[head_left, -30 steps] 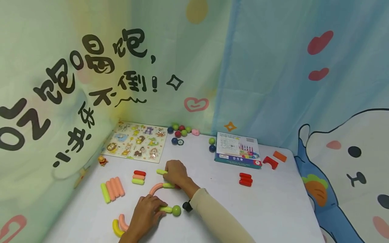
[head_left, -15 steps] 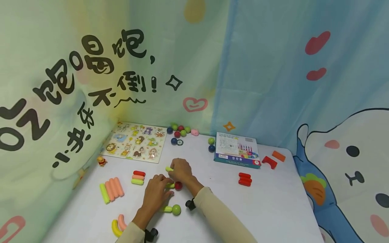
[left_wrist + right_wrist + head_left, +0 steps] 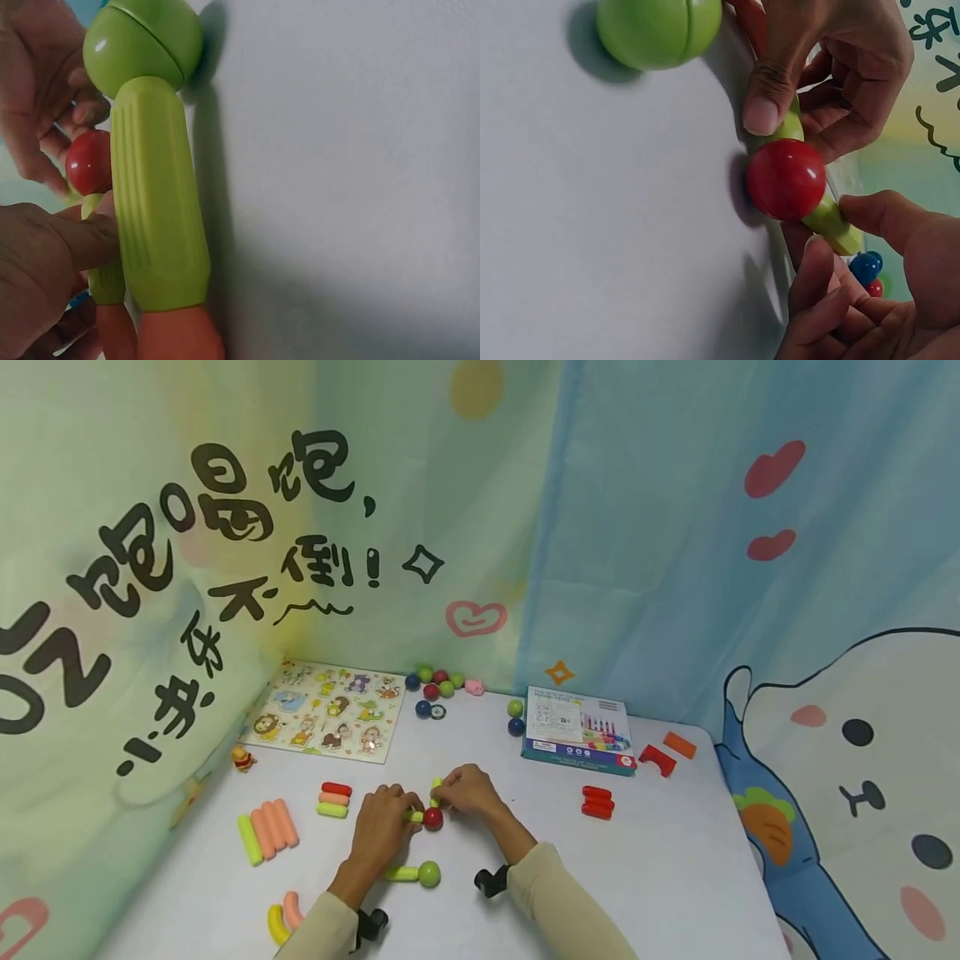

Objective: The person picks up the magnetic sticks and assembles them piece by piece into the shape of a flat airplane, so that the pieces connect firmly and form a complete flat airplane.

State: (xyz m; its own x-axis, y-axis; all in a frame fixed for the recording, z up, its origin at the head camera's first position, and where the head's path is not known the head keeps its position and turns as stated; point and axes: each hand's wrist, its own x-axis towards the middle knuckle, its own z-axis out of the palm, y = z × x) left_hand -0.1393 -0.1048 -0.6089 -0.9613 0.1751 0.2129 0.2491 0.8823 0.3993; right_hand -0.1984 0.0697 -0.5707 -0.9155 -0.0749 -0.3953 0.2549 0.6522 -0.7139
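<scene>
A red ball (image 3: 432, 818) lies on the white table between my hands, with short yellow-green rods meeting it. My left hand (image 3: 384, 822) pinches the rod (image 3: 413, 817) on the ball's left side, thumb close to the ball in the right wrist view. From the right, my right hand (image 3: 471, 792) pinches a second yellow-green rod (image 3: 836, 227) whose end is at the far side of the red ball (image 3: 786, 178). Nearer me, a green ball (image 3: 429, 873) sits on the end of another ribbed rod (image 3: 157, 195), which joins a salmon piece (image 3: 180, 334) largely hidden in the head view.
Salmon rods (image 3: 273, 825) and a small stack (image 3: 333, 799) lie left, curved pieces (image 3: 278, 925) front left. Red rods (image 3: 597, 802) are at right. Behind stand a sticker board (image 3: 330, 710), a box (image 3: 577, 731), several balls (image 3: 440, 677) and red and orange blocks (image 3: 657, 760).
My left hand has left the green ball's rod and moved farther out to the red ball's rod. My right hand has turned its rod and brought it to the red ball's far side.
</scene>
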